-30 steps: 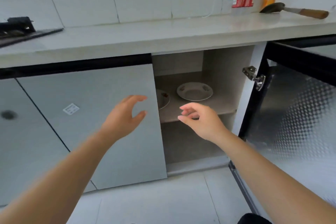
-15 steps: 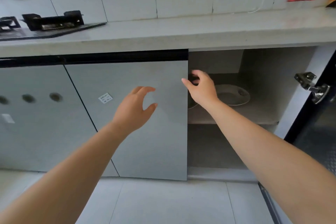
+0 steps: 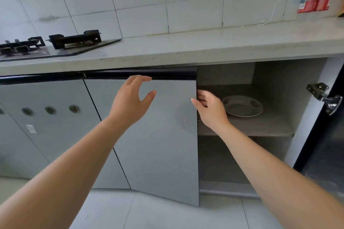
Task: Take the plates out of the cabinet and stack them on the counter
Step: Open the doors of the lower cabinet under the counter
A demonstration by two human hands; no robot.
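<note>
A white plate (image 3: pixel 242 106) with a dark pattern on its rim lies on the upper shelf (image 3: pixel 260 126) of the open cabinet. My right hand (image 3: pixel 210 109) is left of the plate, its fingers hooked around the free edge of the grey left cabinet door (image 3: pixel 163 135), which stands slightly ajar. My left hand (image 3: pixel 132 98) is open in front of that door's top edge, fingers apart, holding nothing. What lies behind the door is hidden. The grey counter (image 3: pixel 204 46) runs above the cabinet.
The right cabinet door (image 3: pixel 327 154) stands wide open, with a metal hinge (image 3: pixel 323 98) on the frame. A black gas stove (image 3: pixel 55 42) sits on the counter's left. A red-and-white package (image 3: pixel 314 1) stands at the far right by the tiled wall.
My right hand has moved from the shelf front to the left door's edge and taken hold of it. The door has swung out slightly. My left hand has risen to the door's top.
</note>
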